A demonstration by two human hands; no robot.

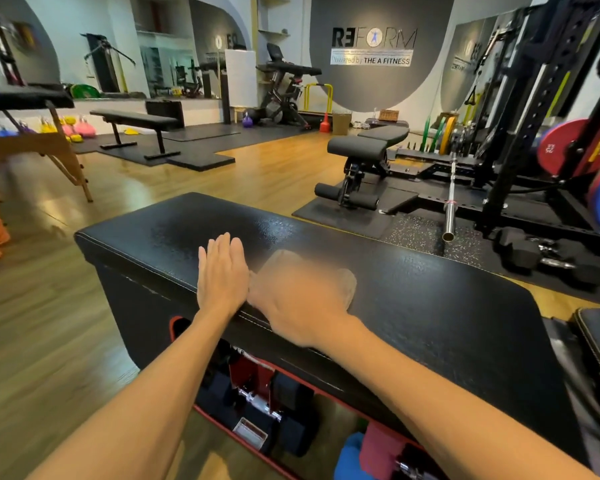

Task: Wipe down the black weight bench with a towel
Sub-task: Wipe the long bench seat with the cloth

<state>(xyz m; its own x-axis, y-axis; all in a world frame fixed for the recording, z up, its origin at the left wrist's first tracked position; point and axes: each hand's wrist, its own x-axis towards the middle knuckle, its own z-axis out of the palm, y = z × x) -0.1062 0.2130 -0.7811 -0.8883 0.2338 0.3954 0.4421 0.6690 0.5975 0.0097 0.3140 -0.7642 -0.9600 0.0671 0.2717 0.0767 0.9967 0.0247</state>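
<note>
— What could go wrong?
— The left hand (222, 271) lies flat, fingers straight, on the black weight bench (413, 289) at frame centre; the towel (347, 282) may swipe into it.
— And the right hand (298, 299)?
— Blurred (grip unclear). Pale towel peeks out beyond its fingers, on the pad.
</note>
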